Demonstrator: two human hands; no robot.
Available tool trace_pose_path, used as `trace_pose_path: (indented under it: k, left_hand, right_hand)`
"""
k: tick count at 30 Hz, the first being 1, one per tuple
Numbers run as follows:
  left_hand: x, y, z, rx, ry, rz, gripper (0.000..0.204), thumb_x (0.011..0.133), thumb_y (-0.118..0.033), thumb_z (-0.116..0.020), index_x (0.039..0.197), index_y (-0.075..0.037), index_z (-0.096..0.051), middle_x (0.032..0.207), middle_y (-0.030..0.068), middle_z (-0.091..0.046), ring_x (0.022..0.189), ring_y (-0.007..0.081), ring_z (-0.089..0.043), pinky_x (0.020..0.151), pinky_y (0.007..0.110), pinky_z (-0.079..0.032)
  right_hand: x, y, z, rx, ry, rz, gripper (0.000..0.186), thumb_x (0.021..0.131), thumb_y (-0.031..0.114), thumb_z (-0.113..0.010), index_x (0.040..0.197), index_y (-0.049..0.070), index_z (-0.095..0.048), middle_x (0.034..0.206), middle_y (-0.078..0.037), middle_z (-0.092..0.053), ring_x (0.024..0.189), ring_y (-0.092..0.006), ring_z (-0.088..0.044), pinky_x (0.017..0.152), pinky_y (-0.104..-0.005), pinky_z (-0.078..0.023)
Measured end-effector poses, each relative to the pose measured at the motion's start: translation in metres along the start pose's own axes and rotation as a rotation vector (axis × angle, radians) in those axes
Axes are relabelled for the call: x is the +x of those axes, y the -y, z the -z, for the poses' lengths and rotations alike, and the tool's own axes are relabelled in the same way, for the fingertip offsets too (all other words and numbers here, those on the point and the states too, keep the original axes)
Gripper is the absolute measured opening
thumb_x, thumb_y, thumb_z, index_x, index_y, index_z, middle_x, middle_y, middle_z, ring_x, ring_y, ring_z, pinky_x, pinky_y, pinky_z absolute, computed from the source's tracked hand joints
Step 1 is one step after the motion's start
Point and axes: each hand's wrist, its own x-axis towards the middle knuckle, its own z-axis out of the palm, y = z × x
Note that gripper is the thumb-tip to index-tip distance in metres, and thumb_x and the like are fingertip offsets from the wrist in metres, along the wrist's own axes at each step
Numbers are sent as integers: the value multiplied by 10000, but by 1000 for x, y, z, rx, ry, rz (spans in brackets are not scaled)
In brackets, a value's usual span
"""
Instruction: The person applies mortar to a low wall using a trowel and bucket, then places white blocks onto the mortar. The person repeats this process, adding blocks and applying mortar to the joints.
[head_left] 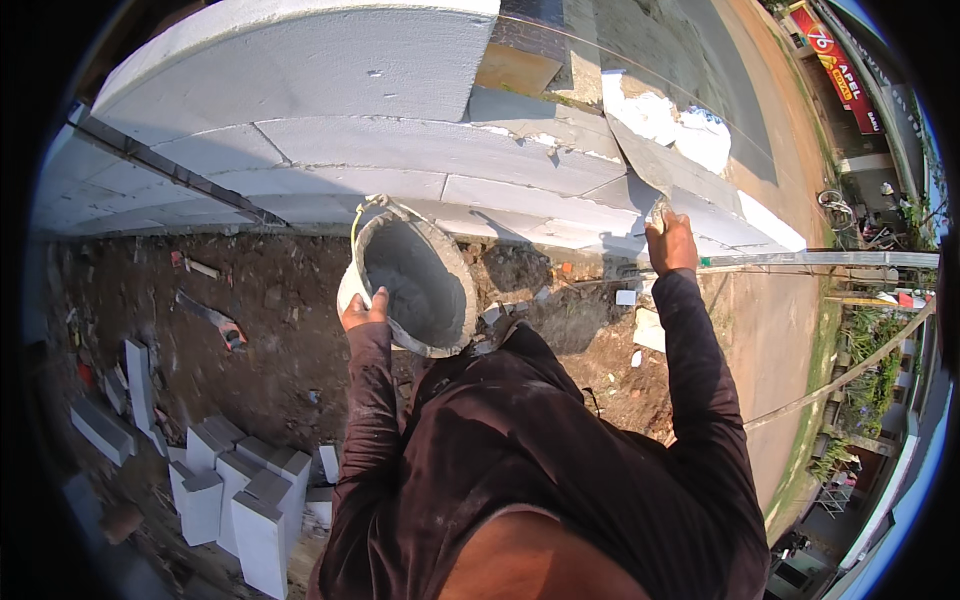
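Observation:
My left hand (365, 310) grips the near-left rim of a cement-crusted bucket (425, 290) holding wet grey mortar, held low in front of my body. In my right hand (672, 240) is the handle of a mortar-coated trowel (647, 170), its long grey blade reaching up over the stepped top of a white block wall (240, 70). Grey mortar (535, 115) covers part of that lower step, beside the taller block at the upper left. Whether the blade touches the mortar, I cannot tell.
Below the wall, a handsaw (215, 320) lies on dirt near stacked white blocks (257, 530). A metal bar (170, 160) leans across the wall's left part. White sacks (700, 140) lie beyond it. A horizontal pole (820, 259) extends rightward, with a road (760, 400) beside it.

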Motion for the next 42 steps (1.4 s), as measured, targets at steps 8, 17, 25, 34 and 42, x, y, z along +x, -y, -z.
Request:
trace_pose_path:
  k: [8,17,25,34,42]
  left_hand:
    - [-9,-18,2,6,17,-1,291,751,-241,-652,806,34,-573,654,28,-546,592,95,-463,555,275,-397]
    - [-15,-25,7,-51,-29,-10,288,762,-237,-654,750,21,-527,632,22,-513,575,95,-433,530,284,-385]
    - [-17,-18,-1,-110,6,9,338,759,-209,-665,933,64,-568,783,63,-592,664,132,-517,618,282,-427]
    - [-59,-58,-45,-173,18,-89,259,764,-167,-641,868,58,-569,746,67,-588,623,144,-515,585,296,-429]
    - [-115,-89,-115,172,10,-213,354,758,-271,-651,835,62,-558,708,90,-580,626,163,-500,595,323,-431]
  right_hand:
    - [-64,82,-65,409,-91,127,369,765,194,-630,1093,49,-546,1018,-211,-491,931,-372,-515,751,-437,-439]
    - [-40,79,-103,444,-201,64,282,766,160,-622,1005,41,-532,988,-213,-461,939,-397,-466,768,-459,-398]
    - [-102,27,-93,493,-28,27,407,742,169,-641,1128,88,-541,1035,-211,-462,975,-385,-459,796,-465,-403]
    - [-60,-77,-83,337,-92,-66,436,747,184,-625,1161,87,-527,1067,-238,-467,987,-394,-461,823,-460,-404]
    - [-105,-113,-71,414,598,264,466,761,371,-575,1072,24,-570,1121,-250,-538,981,-394,-555,813,-466,-457]
